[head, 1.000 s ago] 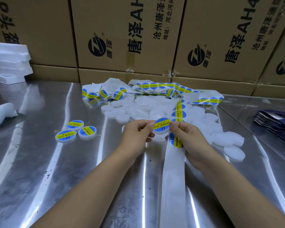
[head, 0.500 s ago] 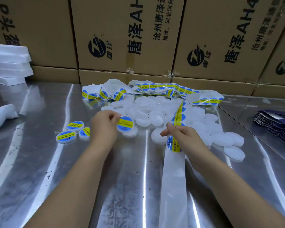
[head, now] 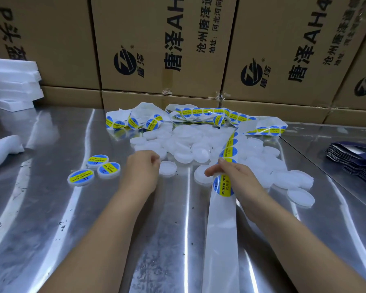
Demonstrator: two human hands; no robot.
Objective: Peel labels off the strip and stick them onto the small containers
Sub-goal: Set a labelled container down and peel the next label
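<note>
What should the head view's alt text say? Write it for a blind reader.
A person's right hand pinches a label strip on a steel table; the left hand curls beside a pile of unlabelled white containers. Three labelled containers lie to the left.

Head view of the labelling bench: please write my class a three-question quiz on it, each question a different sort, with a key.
1. How many labelled containers lie left of the left hand?
2. What does the right hand grip? A the label strip B scissors C a pen
3. Fill in: the nearest label on it reads SOLDERING ____.
Key: 1 three; 2 A; 3 PASTE
</note>
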